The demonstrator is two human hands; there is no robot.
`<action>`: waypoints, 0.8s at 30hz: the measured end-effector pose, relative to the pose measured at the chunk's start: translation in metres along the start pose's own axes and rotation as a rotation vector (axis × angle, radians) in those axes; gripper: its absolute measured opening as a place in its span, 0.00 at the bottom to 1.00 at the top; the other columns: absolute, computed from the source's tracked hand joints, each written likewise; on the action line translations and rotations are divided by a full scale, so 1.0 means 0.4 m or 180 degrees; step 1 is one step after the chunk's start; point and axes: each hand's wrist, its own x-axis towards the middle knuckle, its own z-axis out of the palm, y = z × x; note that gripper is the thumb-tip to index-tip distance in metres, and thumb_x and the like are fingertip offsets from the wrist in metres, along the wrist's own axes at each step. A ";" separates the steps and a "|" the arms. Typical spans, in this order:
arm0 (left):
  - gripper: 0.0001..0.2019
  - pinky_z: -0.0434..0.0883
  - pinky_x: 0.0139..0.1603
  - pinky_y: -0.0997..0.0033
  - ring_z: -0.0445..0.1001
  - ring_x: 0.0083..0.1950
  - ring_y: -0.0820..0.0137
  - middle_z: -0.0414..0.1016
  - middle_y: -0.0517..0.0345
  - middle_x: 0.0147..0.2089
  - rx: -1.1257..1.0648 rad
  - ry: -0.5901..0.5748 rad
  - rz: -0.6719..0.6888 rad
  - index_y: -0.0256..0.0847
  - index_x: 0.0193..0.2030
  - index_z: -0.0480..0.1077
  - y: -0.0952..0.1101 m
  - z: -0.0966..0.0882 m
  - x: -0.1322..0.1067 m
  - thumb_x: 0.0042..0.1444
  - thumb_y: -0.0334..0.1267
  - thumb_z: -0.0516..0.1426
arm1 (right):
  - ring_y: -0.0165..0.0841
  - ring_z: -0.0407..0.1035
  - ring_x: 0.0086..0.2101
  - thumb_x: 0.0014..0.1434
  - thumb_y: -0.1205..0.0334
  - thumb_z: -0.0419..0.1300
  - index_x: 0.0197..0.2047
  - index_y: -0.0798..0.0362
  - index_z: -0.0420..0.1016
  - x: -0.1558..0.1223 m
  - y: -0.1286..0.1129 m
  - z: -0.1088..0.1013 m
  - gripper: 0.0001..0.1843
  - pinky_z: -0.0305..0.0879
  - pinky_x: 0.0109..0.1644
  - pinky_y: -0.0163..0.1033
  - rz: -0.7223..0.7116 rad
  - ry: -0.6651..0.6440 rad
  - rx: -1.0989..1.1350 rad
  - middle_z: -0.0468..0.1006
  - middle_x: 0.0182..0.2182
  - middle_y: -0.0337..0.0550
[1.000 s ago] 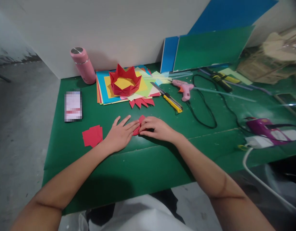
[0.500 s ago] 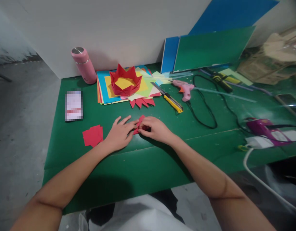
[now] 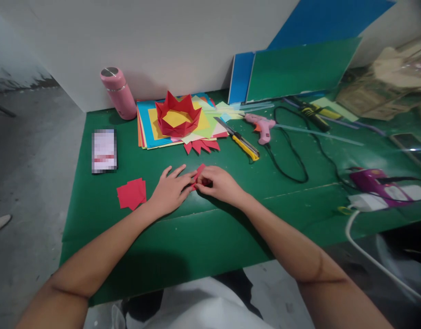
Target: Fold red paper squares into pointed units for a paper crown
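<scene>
A small folded red paper piece (image 3: pixel 198 173) lies on the green table (image 3: pixel 203 228) between my hands. My right hand (image 3: pixel 220 184) has its fingers curled and pinches the paper's near end. My left hand (image 3: pixel 171 190) lies flat beside it with fingers spread, its fingertips pressing the paper's left edge. A small stack of red paper squares (image 3: pixel 131 193) sits just left of my left hand.
Behind my hands are red pointed folded pieces (image 3: pixel 201 145), a stack of coloured sheets (image 3: pixel 152 125) carrying a red paper crown (image 3: pixel 178 114), a pink bottle (image 3: pixel 118 93), a phone (image 3: pixel 104 150), a yellow utility knife (image 3: pixel 238 138), a pink glue gun (image 3: pixel 263 126) with black cord, and green and blue boards (image 3: pixel 299 68).
My right hand's fingers have curled in from lying flat over the red paper and now pinch it, lifting its edge slightly. My left hand has hardly moved.
</scene>
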 end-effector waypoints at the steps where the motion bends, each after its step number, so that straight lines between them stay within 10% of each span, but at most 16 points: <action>1: 0.14 0.48 0.68 0.42 0.55 0.70 0.58 0.64 0.61 0.66 0.0004 0.0001 0.0002 0.49 0.55 0.69 -0.001 0.001 0.000 0.67 0.42 0.48 | 0.30 0.62 0.28 0.56 0.66 0.59 0.26 0.53 0.66 0.000 0.000 0.000 0.08 0.53 0.35 0.35 0.0001 -0.0003 0.0001 0.71 0.23 0.38; 24: 0.12 0.48 0.68 0.42 0.54 0.70 0.59 0.65 0.61 0.65 -0.0084 0.0059 -0.0051 0.48 0.50 0.71 -0.001 0.004 -0.001 0.65 0.41 0.50 | 0.29 0.60 0.28 0.56 0.66 0.60 0.30 0.53 0.65 0.000 -0.007 -0.013 0.07 0.54 0.34 0.35 0.0220 -0.0059 0.0242 0.69 0.27 0.38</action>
